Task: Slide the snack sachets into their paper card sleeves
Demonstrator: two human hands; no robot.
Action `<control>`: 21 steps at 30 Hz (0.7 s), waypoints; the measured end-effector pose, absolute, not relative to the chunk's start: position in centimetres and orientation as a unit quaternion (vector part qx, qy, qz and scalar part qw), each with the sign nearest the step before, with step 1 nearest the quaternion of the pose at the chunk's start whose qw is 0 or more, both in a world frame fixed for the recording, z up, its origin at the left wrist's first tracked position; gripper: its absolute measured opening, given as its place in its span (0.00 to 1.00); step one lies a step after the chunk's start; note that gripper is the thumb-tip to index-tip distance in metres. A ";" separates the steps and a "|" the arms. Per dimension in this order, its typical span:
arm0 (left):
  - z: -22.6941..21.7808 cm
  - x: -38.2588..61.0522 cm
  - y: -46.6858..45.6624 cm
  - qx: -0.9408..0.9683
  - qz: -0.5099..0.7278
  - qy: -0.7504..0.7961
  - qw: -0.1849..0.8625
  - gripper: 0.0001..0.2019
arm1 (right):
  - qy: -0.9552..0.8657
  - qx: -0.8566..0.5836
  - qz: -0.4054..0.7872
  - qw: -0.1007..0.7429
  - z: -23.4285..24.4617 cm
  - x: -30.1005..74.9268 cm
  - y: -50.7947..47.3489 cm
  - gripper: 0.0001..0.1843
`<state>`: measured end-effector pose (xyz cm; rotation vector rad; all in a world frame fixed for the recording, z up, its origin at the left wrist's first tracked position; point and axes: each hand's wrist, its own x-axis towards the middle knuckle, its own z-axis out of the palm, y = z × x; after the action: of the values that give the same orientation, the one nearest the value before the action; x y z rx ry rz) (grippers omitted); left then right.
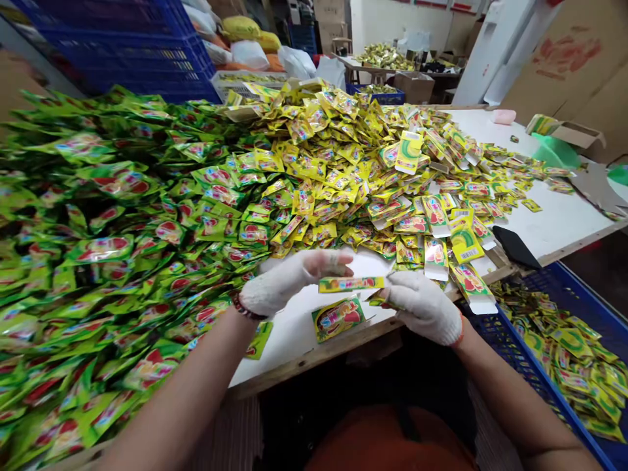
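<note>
My left hand, in a white glove with some fingertips bare, is open. Its stretched fingers lie just above the left end of a narrow yellow-green carton, seen edge-on. My right hand, also gloved, closes on a small yellow packet at the carton's right end; the fingers hide part of it. Whether either hand bears the carton's weight I cannot tell. Below, a flat carton with a red fruit picture lies on the white tabletop.
Green packets heap up at left, yellow ones in the middle. Cartons and a black phone lie at right. A blue crate of packets stands beside the table's wooden edge. Blue crates are stacked behind.
</note>
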<state>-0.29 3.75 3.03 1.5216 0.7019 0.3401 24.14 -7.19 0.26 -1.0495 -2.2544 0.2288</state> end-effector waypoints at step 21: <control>-2.0 2.2 0.7 0.921 0.202 0.332 0.014 0.28 | -0.470 -0.620 0.341 0.528 -1.7 21.6 -5.5 0.21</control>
<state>2.19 0.67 -1.97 2.8685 1.0332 0.6278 21.65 -5.48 -1.66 -1.4814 -1.1236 0.8137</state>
